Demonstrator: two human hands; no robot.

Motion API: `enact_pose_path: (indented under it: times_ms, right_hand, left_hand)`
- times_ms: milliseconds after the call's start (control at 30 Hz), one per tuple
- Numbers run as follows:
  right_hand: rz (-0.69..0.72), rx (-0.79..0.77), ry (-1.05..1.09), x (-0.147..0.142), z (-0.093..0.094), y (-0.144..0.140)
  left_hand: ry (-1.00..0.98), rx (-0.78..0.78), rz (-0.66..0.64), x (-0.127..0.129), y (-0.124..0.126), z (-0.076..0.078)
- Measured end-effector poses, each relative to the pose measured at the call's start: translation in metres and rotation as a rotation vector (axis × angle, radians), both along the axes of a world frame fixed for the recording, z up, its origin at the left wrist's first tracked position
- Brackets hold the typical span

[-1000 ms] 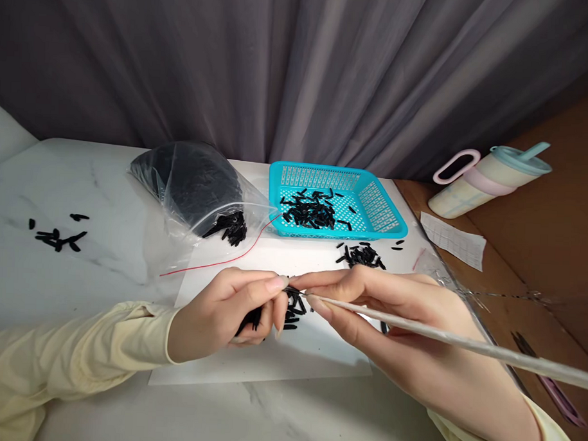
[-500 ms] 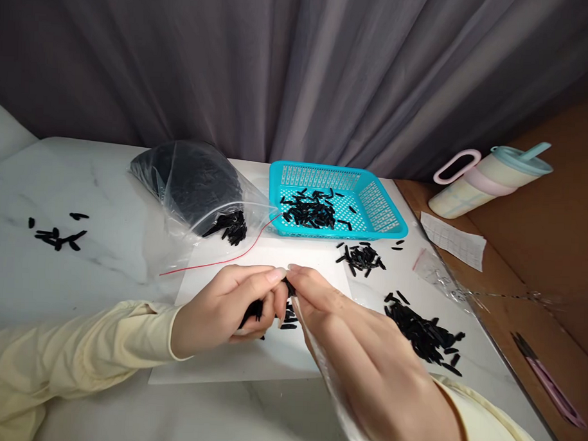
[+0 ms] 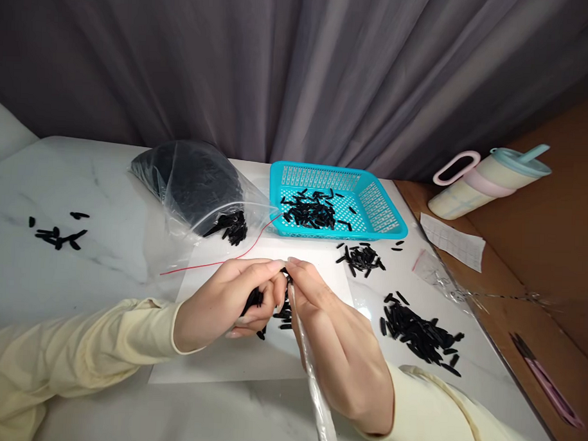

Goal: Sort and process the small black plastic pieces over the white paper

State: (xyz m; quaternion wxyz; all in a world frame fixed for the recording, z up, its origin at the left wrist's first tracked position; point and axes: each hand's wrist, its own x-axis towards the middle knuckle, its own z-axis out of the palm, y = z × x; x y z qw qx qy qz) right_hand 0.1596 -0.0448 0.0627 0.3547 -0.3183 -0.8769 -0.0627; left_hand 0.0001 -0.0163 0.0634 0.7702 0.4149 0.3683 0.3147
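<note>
Grey curtains (image 3: pixel 299 66) are hanging behind a white marble table (image 3: pixel 83 174), where a sheet of white paper (image 3: pixel 270 355) is lying under both hands. Closed around a bunch of small black sticks (image 3: pixel 255 301) (thin, short and shiny), the left hand (image 3: pixel 223 308) is pinching one at its fingertips, while the right hand (image 3: pixel 337 351) is pinching a long pale rod (image 3: pixel 312 382) and meeting the left hand at the tips. More sticks are lying in a blue basket (image 3: pixel 381 211), in a clear bag (image 3: pixel 193 185) and in a pile (image 3: pixel 420 331) near the right hand.
</note>
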Motion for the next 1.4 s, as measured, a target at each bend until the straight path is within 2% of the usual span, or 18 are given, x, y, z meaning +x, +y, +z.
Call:
enact_pose_path:
  times_ms: [167, 333, 567, 700, 1100, 1400]
  right_hand:
    - [-0.03, -0.052, 0.027, -0.001, -0.009, 0.001]
    - [-0.12, -0.2, 0.106, 0.005, -0.011, 0.002]
    - [-0.119, -0.577, 0.215, 0.016, 0.031, 0.007]
    - [-0.089, -0.704, 0.237, 0.022, 0.047, 0.013]
    - [0.02, -0.757, 0.264, 0.025, 0.045, 0.013]
    - [0.034, -0.749, 0.25, 0.025, 0.046, 0.014]
  left_hand:
    - [0.003, -0.063, -0.008, 0.001, 0.001, 0.002]
    - [0.005, -0.064, -0.021, 0.001, 0.0, -0.001]
    - [-0.016, 0.011, -0.027, -0.002, -0.002, -0.004]
    - [-0.032, 0.031, -0.038, -0.003, -0.003, -0.005]
    - [-0.02, 0.081, -0.046, -0.004, -0.006, -0.004]
    - [-0.024, 0.095, -0.056, -0.005, -0.007, -0.004]
